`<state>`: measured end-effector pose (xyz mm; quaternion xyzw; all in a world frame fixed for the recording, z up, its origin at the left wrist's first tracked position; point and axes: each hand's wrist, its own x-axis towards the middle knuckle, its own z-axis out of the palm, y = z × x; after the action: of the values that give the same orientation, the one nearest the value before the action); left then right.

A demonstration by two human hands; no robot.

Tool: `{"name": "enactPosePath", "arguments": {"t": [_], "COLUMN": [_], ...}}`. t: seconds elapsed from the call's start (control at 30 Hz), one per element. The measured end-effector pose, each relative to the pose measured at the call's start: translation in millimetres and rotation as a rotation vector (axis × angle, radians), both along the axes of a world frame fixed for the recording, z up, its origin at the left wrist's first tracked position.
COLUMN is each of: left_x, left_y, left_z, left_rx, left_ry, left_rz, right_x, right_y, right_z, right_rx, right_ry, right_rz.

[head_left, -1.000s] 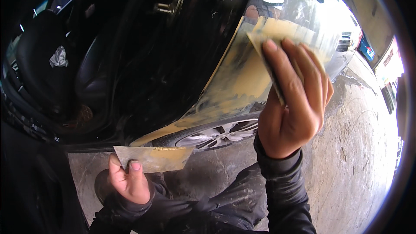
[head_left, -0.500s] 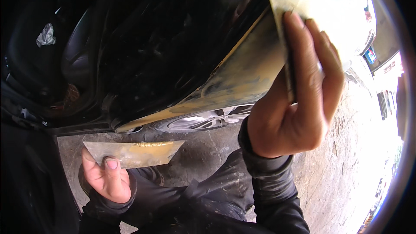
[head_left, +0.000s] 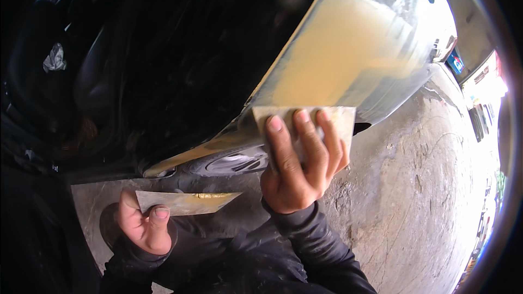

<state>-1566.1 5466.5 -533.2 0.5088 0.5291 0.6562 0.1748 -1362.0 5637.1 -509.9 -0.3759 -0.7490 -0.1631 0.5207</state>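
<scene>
My left hand (head_left: 144,223) grips a thin flat filler spreader (head_left: 188,203) low at the left, the thumb on top. A ridge of yellow body filler (head_left: 212,196) lies along that spreader's far edge. In my right hand (head_left: 299,171) is a second filler spreader (head_left: 340,128), its broad edge turned away from me and the fingers spread over its face. It is held at the near edge of a car body panel (head_left: 321,49) coated with smooth yellow filler; whether it touches the panel I cannot tell. Grey, sanded-looking areas border the filler.
Below the panel sits a car wheel (head_left: 234,162). The dark car interior (head_left: 98,71) fills the upper left, with a crumpled silvery scrap (head_left: 54,58) in it. Rough concrete floor (head_left: 403,196) stretches to the right. My dark-clothed legs (head_left: 218,261) are at the bottom.
My right hand has come down and left from the far part of the panel, its spreader turning broad side to view. My left hand and its spreader have shifted slightly right and nearer.
</scene>
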Motion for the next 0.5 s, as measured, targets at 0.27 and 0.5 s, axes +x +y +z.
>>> {"name": "enactPosePath", "arguments": {"t": [0.27,0.5], "left_x": [17,22], "left_y": [-3,-8], "left_z": [9,9], "left_rx": [0.003,-0.081], "left_ry": [-0.007,-0.009], "left_rz": [-0.029,0.012], "right_x": [27,43], "right_y": [8,79], "right_z": [46,106], "right_rx": [0.098,0.424], "right_ry": [0.060,-0.010], "right_rz": [0.048,0.165]}}
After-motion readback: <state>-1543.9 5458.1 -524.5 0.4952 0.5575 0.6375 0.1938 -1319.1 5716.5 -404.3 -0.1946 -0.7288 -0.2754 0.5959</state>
